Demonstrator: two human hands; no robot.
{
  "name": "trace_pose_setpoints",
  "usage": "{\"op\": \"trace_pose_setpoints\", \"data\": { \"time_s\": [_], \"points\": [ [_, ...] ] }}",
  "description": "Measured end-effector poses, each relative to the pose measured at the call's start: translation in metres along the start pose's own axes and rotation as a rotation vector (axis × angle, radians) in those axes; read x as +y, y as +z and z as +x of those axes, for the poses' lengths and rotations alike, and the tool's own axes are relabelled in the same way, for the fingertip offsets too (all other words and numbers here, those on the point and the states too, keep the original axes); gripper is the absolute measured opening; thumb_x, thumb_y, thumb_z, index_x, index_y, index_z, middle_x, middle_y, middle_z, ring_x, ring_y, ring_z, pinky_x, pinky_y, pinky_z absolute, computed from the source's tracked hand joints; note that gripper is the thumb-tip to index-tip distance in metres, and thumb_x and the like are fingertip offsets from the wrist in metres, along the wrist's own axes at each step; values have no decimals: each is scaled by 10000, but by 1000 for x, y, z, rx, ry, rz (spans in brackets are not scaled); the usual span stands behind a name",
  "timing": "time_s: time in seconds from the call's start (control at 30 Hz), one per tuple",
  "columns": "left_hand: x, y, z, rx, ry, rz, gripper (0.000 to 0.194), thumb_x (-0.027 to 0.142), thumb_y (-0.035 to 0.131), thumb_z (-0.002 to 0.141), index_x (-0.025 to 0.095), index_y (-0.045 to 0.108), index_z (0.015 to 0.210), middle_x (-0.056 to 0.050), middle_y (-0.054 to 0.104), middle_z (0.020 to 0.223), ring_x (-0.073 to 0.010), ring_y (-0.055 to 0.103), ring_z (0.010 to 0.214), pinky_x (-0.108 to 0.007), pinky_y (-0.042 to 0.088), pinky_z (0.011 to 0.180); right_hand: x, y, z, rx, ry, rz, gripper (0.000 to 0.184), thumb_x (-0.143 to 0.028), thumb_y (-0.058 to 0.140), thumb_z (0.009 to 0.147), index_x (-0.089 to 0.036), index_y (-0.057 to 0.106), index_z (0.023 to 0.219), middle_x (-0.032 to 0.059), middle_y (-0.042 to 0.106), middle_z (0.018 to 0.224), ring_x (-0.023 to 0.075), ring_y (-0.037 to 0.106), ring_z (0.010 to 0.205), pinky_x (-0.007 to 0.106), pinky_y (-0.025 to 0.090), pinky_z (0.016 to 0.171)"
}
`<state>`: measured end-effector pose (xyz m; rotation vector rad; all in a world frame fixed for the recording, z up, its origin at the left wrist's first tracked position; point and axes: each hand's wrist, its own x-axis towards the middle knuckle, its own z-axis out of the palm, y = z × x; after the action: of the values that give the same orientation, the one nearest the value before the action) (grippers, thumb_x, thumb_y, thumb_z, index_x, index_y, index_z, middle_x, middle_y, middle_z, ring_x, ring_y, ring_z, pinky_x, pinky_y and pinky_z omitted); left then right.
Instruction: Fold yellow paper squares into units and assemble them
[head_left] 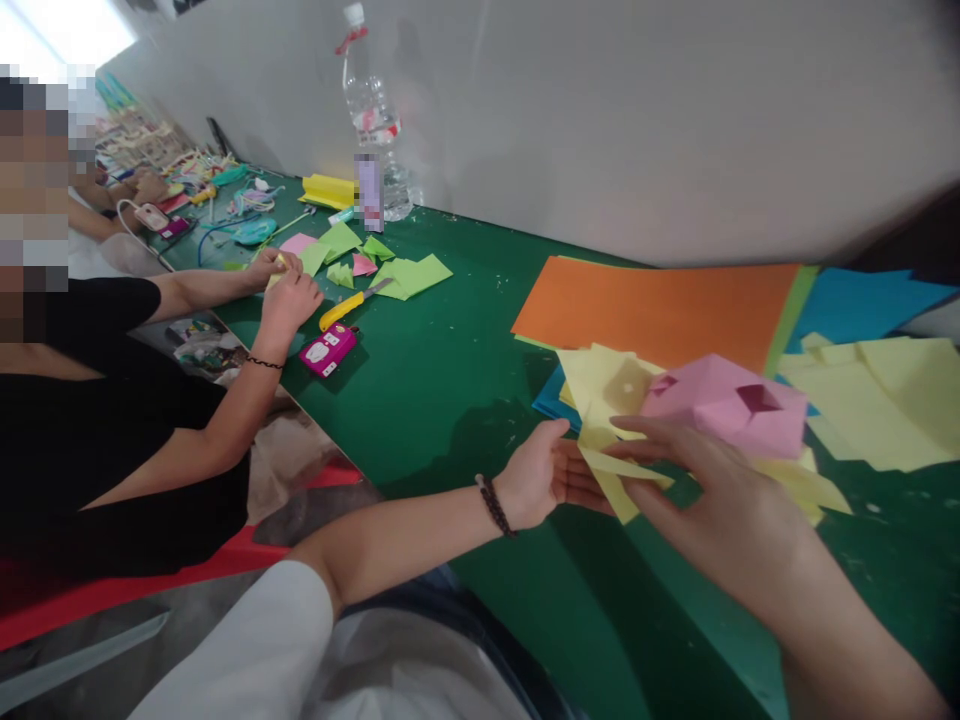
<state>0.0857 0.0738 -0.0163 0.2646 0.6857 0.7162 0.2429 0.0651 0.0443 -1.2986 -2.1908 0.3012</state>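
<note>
My right hand [716, 490] reaches in from the right. Its thumb and fingers close on a folded flap of yellow paper [619, 495]. Behind that paper, my left hand [536, 475] is turned palm up with the fingers stretched out and the thumb apart. Its fingertips are partly hidden by the paper, so I cannot tell whether they touch it. Just beyond my right hand sits a pink folded paper shape [724, 400] with an opening in its side. More yellow paper [607, 385] lies beside it, over some blue paper [553, 398].
Orange sheets [645, 305] lie at the back, with blue paper [862, 310] and yellow sheets [885, 405] to the right. To the left, a co-worker's hands [289, 295] handle paper near a yellow cutter knife [352, 306], a purple box [328, 349] and a water bottle [371, 110].
</note>
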Motion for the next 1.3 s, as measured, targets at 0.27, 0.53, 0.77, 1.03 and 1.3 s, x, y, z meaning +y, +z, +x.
{"op": "trace_pose_setpoints", "data": {
  "time_s": [0.27,0.53,0.77,1.03,1.3],
  "points": [
    [1,2,0,6,-11,4,563,500,341,903,42,667,938,-163,712,759,-227,686,690,-346,545,708,3,0,-1,-11,-3,0,333,-307,503,797,-266,572,1121,13,728,892,225,707,842,370,557,721],
    [1,6,-5,16,41,73,532,508,404,867,45,662,908,-152,706,750,-224,683,693,-365,556,728,-4,-5,1,-39,84,60,329,-298,510,792,-263,583,1111,24,727,895,218,704,847,337,550,691],
    [-1,16,-15,-63,224,223,408,427,638,687,79,671,898,-116,710,782,-209,678,714,-347,554,738,-7,-8,0,-59,122,97,359,-245,519,787,-258,573,1142,28,724,919,238,691,897,366,537,722],
    [2,23,-22,-77,310,315,436,361,754,658,129,660,1015,-96,699,978,-212,672,872,-336,535,790,-1,-4,1,-19,168,132,326,-275,530,810,-241,590,1129,42,715,906,228,689,875,334,531,695],
    [-1,20,-18,70,341,327,376,436,744,724,99,659,866,-54,666,783,-132,639,714,-290,565,702,2,3,3,26,294,95,331,-387,558,802,-217,636,1075,72,691,888,225,664,803,317,506,630]
  ]
}}
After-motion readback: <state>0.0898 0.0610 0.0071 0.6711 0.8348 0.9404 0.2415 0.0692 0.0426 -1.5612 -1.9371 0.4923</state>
